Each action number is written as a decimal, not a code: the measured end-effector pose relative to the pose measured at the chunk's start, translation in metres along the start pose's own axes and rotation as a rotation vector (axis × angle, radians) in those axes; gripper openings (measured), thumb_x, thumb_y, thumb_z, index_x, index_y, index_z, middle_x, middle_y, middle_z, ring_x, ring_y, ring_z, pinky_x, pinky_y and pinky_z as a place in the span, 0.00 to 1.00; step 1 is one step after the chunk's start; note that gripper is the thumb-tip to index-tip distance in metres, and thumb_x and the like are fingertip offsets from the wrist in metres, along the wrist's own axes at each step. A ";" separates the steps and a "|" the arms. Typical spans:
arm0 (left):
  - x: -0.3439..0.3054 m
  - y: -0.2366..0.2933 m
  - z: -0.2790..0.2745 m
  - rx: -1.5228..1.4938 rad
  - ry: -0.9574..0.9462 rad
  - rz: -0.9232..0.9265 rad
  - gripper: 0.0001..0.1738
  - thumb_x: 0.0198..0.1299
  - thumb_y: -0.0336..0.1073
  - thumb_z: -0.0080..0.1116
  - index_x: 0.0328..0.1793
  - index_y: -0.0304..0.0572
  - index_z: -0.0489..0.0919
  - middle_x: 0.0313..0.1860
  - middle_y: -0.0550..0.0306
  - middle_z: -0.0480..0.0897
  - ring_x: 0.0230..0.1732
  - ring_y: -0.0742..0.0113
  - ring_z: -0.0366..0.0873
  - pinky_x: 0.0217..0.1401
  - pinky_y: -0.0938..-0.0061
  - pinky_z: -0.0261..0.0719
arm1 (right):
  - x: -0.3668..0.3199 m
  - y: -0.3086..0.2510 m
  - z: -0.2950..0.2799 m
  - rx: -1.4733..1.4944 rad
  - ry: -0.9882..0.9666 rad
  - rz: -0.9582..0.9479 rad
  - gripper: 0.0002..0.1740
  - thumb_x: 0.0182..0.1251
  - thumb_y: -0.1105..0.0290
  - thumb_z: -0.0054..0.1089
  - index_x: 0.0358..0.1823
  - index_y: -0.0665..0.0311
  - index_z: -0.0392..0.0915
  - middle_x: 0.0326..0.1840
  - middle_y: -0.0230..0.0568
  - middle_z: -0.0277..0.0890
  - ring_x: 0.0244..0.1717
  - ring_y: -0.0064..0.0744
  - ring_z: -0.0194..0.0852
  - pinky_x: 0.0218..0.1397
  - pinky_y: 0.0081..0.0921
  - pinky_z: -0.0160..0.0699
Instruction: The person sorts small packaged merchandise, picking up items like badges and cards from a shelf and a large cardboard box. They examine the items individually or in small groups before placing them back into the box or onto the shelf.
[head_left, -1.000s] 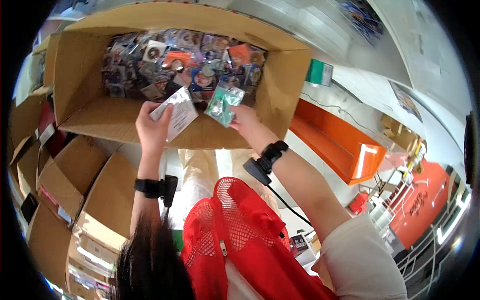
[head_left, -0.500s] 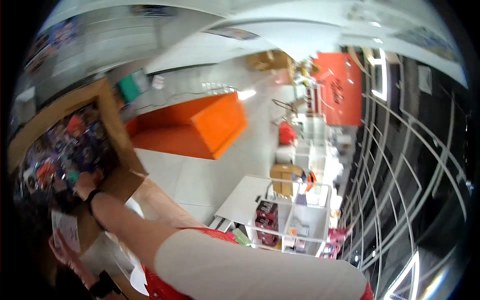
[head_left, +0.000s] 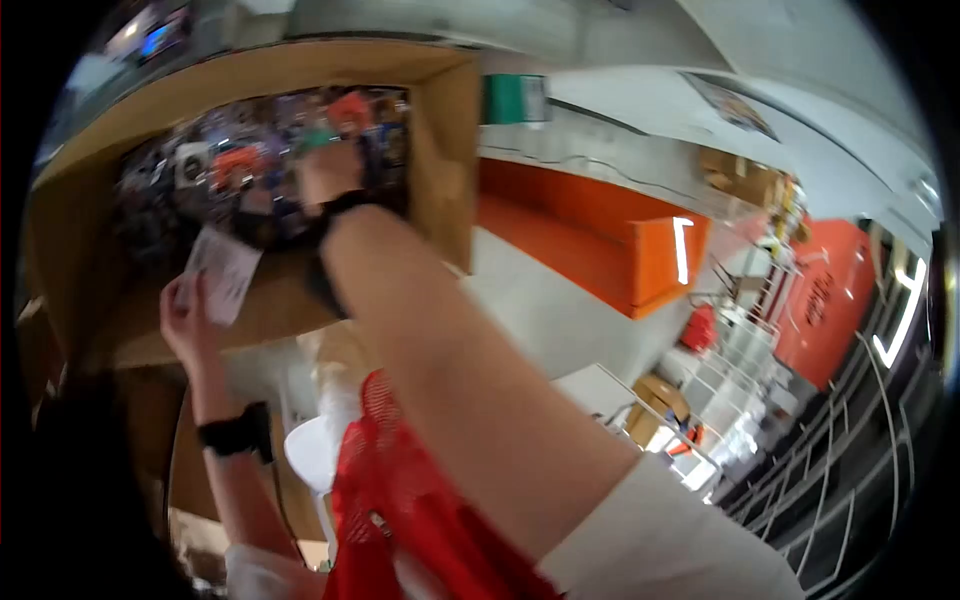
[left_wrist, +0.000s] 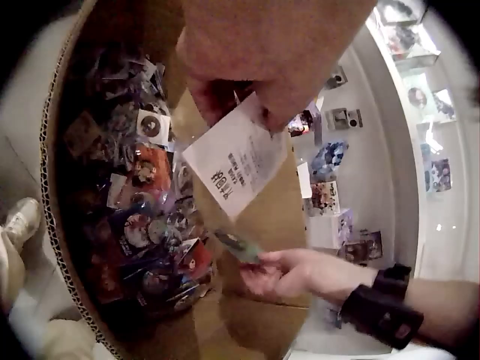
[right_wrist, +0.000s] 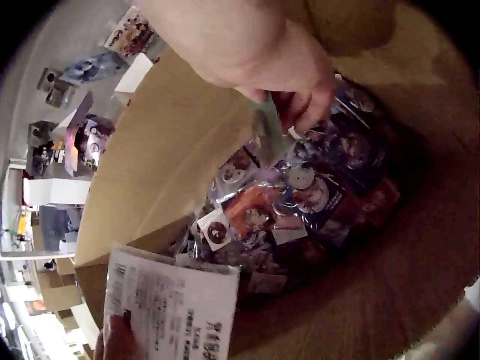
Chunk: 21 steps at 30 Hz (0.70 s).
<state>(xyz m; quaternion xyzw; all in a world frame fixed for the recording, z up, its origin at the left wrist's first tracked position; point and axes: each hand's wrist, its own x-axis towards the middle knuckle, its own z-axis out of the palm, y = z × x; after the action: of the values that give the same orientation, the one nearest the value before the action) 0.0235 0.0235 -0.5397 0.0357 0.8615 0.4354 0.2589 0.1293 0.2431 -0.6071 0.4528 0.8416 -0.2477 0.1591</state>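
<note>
My left hand [head_left: 190,310] pinches a white printed card [head_left: 228,275] in a clear sleeve, over the near side of a large cardboard box [head_left: 442,160]. In the right wrist view, the card's dense black print [right_wrist: 176,311] faces that camera. My right hand [head_left: 330,175] reaches over the box's contents, gripping a small green packet [left_wrist: 236,244] by one end. The packet shows edge-on in the right wrist view, between thumb and fingers. Below both hands lies a heap of small clear-wrapped packets [right_wrist: 259,217], some orange, some blue, several with round badges.
A long orange bin [head_left: 570,240] stands on the floor right of the box. Beyond the box's far right corner is a green-and-white packet [head_left: 515,98]. White wire racks [head_left: 850,470] and a small brown carton [head_left: 658,405] are farther right. A white stool [head_left: 312,455] is below the box.
The head view swung right, then partly back. My right hand moved with the green packet from the box's near side to farther over the heap. The left hand keeps the white card.
</note>
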 end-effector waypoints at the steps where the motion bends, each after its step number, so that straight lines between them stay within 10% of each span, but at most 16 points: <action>1: 0.003 -0.003 0.002 -0.065 -0.005 0.005 0.11 0.54 0.34 0.58 0.41 0.37 0.75 0.33 0.62 0.76 0.33 0.78 0.70 0.34 0.83 0.69 | -0.013 0.003 -0.015 -0.083 -0.032 0.002 0.07 0.48 0.73 0.52 0.28 0.66 0.78 0.33 0.50 0.76 0.35 0.41 0.76 0.32 0.34 0.74; 4: 0.005 -0.005 0.006 -0.273 -0.031 0.085 0.10 0.54 0.31 0.56 0.42 0.35 0.75 0.36 0.62 0.76 0.35 0.79 0.70 0.37 0.83 0.69 | -0.022 0.029 0.026 0.913 -0.023 0.812 0.12 0.52 0.71 0.51 0.35 0.72 0.71 0.32 0.46 0.73 0.33 0.42 0.75 0.34 0.38 0.72; 6: -0.003 0.019 0.007 -0.202 -0.062 0.016 0.09 0.53 0.29 0.57 0.40 0.34 0.76 0.38 0.62 0.74 0.37 0.76 0.70 0.37 0.83 0.70 | -0.038 0.060 0.056 1.208 -0.140 0.948 0.12 0.55 0.68 0.52 0.40 0.65 0.68 0.32 0.39 0.72 0.33 0.34 0.74 0.33 0.32 0.70; 9: 0.000 0.011 0.006 0.037 -0.003 0.383 0.07 0.50 0.25 0.59 0.36 0.37 0.77 0.37 0.62 0.73 0.38 0.74 0.71 0.36 0.82 0.71 | -0.060 0.070 0.057 1.115 -0.272 1.005 0.10 0.58 0.66 0.52 0.38 0.61 0.68 0.34 0.37 0.72 0.33 0.32 0.74 0.34 0.30 0.69; 17: -0.017 0.025 0.000 0.142 -0.043 0.485 0.08 0.43 0.21 0.61 0.31 0.38 0.78 0.35 0.60 0.71 0.37 0.70 0.71 0.33 0.79 0.71 | -0.055 0.035 0.026 1.214 -0.432 0.742 0.22 0.61 0.53 0.50 0.51 0.58 0.65 0.42 0.33 0.73 0.48 0.30 0.69 0.46 0.32 0.66; 21: -0.026 0.036 0.004 0.252 -0.080 0.701 0.13 0.35 0.20 0.59 0.30 0.43 0.80 0.32 0.60 0.72 0.33 0.64 0.70 0.33 0.74 0.68 | -0.073 0.027 0.012 1.547 -0.911 0.586 0.21 0.62 0.53 0.48 0.50 0.60 0.66 0.43 0.35 0.73 0.47 0.31 0.70 0.47 0.32 0.67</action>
<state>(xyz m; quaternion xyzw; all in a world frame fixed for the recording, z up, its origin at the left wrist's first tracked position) 0.0424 0.0415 -0.5029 0.3771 0.8328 0.3866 0.1213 0.1919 0.1986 -0.5883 0.4859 0.1532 -0.8406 0.1840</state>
